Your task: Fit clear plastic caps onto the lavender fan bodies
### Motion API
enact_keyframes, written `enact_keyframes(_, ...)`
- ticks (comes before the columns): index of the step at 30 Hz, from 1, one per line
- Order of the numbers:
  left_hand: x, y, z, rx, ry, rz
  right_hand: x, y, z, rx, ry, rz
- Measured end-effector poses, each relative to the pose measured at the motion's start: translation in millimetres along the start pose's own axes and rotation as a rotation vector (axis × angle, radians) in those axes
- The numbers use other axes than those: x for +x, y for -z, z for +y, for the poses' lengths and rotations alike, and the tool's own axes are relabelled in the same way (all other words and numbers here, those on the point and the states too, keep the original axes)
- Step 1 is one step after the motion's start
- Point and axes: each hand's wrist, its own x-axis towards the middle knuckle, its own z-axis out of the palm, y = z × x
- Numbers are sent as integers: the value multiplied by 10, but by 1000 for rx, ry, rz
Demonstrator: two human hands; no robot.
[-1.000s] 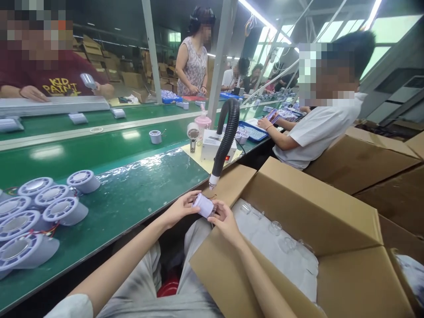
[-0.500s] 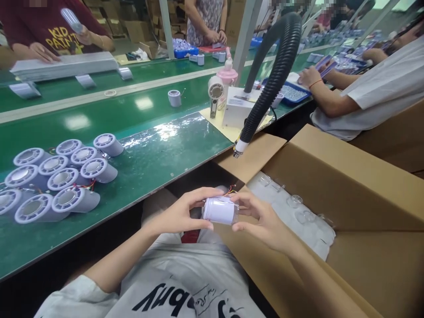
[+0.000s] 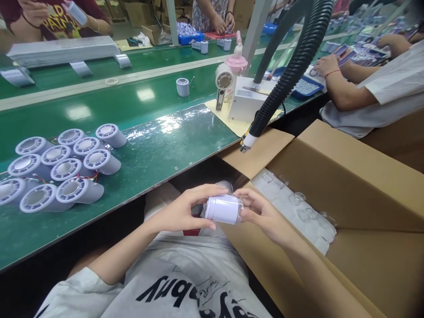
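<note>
Over my lap, a lilac cylindrical fan housing [image 3: 223, 209] lies on its side between my two hands. My left hand [image 3: 190, 207] grips its ringed end, thumb below and fingers above. At the other end, my right hand [image 3: 255, 210] closes its fingers and thumb on a clear plastic piece [image 3: 240, 208] around the housing's rim. Behind my fingers another pale round object [image 3: 225, 185] is partly hidden. Several similar lilac housings [image 3: 71, 187] with silver discs and coloured wires stand in a group on the green bench [image 3: 155, 161] to the left.
An open cardboard box [image 3: 357, 185] at my right holds clear plastic parts [image 3: 298, 197] on white padding. A black flexible hose [image 3: 288, 75] hangs over the bench edge. A handheld fan [image 3: 223, 81] and pink cup [image 3: 236, 64] stand behind. Co-workers sit across and at right.
My right hand has closed in on the housing's end, its fingers pressing the clear piece there. The coloured wires that stuck out above are no longer visible. The view has shifted slightly.
</note>
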Motion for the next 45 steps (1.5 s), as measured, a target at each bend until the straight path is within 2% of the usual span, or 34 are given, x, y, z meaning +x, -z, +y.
enact_keyframes(7,-23,-15,-47,10,-44,-3,37,-43,50,71,-142,28)
enact_keyframes(15,-48,-32,-94,-54,-48,-6,76,-135,64,246,-268,-28)
enact_keyframes(19,-59,-63,-56,-70,38,22,87,-135,71,323,-377,-108)
enact_keyframes(22,-74,-87,4,-82,137,27,81,-125,100,298,-426,-149)
enact_keyframes(24,-87,-100,43,-132,195,34,63,-113,132,217,-352,-167)
enact_keyframes(25,-93,-106,59,-166,220,42,51,-104,148,148,-254,-149)
enact_keyframes(29,-112,-120,101,-322,316,70,-7,-50,183,-390,389,8)
enact_keyframes(31,-114,-118,108,-374,361,55,-27,-26,176,-626,590,-4)
enact_keyframes(33,-112,-108,107,-375,356,38,-37,-19,160,-620,566,-34)
enact_keyframes(36,-109,-90,93,-337,264,24,-38,-35,137,-315,344,-33)
enact_keyframes(38,-114,-86,82,-339,248,4,-38,-50,124,-187,263,-29)
enact_keyframes(45,-161,-143,0,-394,343,-50,-60,-69,127,-251,283,-36)
